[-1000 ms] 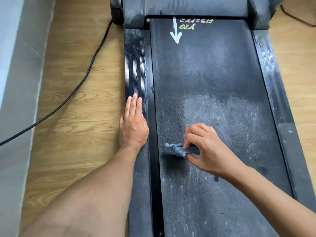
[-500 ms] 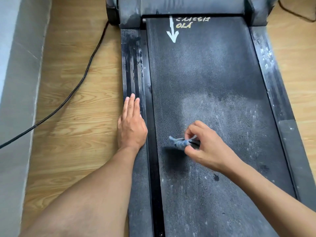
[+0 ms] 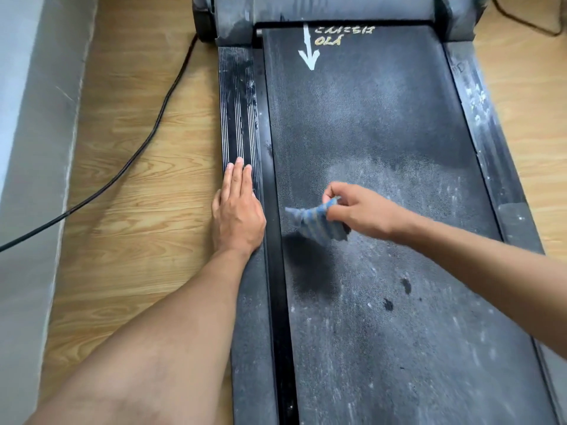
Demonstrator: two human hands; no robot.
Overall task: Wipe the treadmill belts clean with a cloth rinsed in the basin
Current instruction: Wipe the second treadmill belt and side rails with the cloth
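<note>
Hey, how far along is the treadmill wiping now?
Done: one dark wiped patch on the black treadmill belt, near its left edge. In hand: the right hand pinches the blue striped cloth over the belt; the left hand rests flat on the ribbed side rail. Left: whitish dust across much of the belt.

Your left hand [image 3: 237, 216] flat, palm down, just left of the belt [image 3: 383, 127]; your right hand [image 3: 359, 211] raised above the belt, pinching the cloth [image 3: 316, 223] hanging.
</note>
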